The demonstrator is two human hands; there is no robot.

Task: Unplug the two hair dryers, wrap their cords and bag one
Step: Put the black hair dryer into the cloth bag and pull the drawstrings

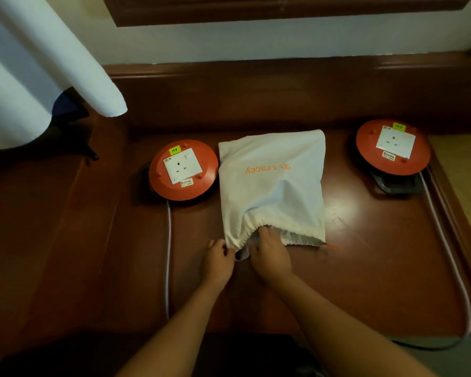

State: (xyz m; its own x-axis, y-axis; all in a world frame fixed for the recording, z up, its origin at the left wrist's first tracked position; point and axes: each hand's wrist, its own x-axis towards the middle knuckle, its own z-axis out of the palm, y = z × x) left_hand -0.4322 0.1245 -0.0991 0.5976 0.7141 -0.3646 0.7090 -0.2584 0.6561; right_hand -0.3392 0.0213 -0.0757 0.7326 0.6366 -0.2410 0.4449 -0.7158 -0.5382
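Head view of a dark red-brown wooden surface [378, 254]. At the centre lies a white drawstring bag [272, 183] with orange lettering reading "tracey" upside down to the viewer, its gathered mouth turned toward the lower edge of the frame. Both forearms enter from the bottom of the frame and converge on that mouth. The left hand [216, 263], palm down with fingers curled, pinches the left corner of the bag's hem; its grip is closed on the cloth. The right hand [269, 253], just beside it, has its fingertips tucked under the hem into the opening, where a grey object shows in part; whether this grip is clenched on anything cannot be told. An orange drawstring end [332, 246] protrudes at the lower right corner of the bag. Left of the bag, just beside it, lies an orange cable reel [184, 170] bearing a white socket plate; a second orange reel [393, 146] lies at the right, well apart from the bag. Pale cords [168, 240] run from the reels toward the lower frame. White fabric [38, 63] hangs at upper left.
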